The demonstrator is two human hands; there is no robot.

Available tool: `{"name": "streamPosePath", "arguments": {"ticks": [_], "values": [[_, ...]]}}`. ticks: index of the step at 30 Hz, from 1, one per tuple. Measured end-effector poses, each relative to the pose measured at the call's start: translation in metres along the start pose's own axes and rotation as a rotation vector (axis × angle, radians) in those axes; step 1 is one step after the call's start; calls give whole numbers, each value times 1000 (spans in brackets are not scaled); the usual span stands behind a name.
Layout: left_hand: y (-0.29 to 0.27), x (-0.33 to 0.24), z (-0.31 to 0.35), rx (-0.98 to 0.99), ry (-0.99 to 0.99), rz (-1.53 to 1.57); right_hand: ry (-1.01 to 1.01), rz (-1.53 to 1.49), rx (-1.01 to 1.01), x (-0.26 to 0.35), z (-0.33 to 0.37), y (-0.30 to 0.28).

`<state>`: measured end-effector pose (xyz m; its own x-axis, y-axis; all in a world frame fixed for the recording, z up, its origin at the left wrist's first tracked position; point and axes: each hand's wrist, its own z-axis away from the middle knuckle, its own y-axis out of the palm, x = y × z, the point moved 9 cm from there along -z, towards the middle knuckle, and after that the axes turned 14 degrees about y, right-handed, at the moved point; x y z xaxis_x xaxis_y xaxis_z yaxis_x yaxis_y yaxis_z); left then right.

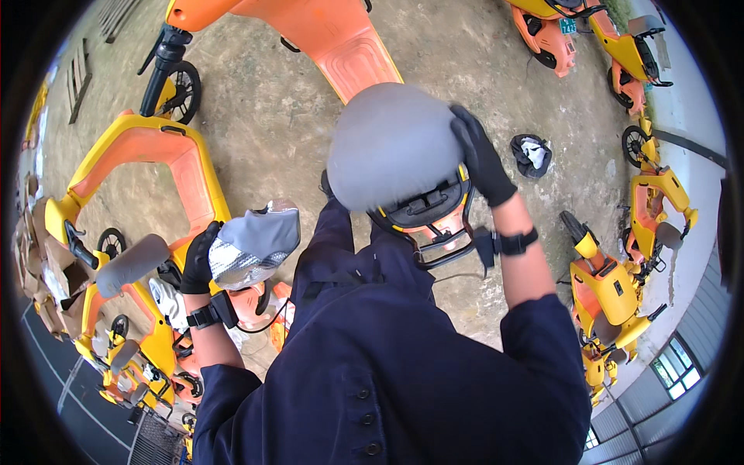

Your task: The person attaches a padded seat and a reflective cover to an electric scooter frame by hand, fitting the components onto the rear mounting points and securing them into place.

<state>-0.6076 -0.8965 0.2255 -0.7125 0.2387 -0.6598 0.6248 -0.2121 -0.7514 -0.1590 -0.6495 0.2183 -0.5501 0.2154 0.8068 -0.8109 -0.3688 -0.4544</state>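
My left hand [200, 260], in a black glove, is closed on a bunched grey cloth [256, 240] with a shiny silvery side, held out at the left. Just ahead of me is a rounded grey scooter seat [395, 147] on an orange and yellow scooter [360, 62]. My gloved right hand [482, 155] grips the seat's right edge, its fingers over the side and its thumb hidden. Below the seat's near edge show black fittings [425, 205] and a black rear rack [449, 252].
A yellow and orange scooter [205, 182] with a grey seat [133, 265] stands close on the left. A black and white cloth bundle [532, 155] lies on the concrete floor [267, 101]. Several scooters [608, 291] line the right wall. Cardboard [58, 267] is piled far left.
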Motion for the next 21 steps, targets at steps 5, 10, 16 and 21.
{"name": "streamPosePath", "arguments": {"ticks": [5,10,16,21], "values": [[25,0,-19,-111,-57,129,676,-53,121,-132,50,8],[48,-34,-45,59,110,46,580,-93,74,-213,55,19],[41,-59,-63,-8,200,52,441,62,119,-230,41,5],[52,-64,-86,-120,-633,824,454,228,107,-142,45,-58]]}}
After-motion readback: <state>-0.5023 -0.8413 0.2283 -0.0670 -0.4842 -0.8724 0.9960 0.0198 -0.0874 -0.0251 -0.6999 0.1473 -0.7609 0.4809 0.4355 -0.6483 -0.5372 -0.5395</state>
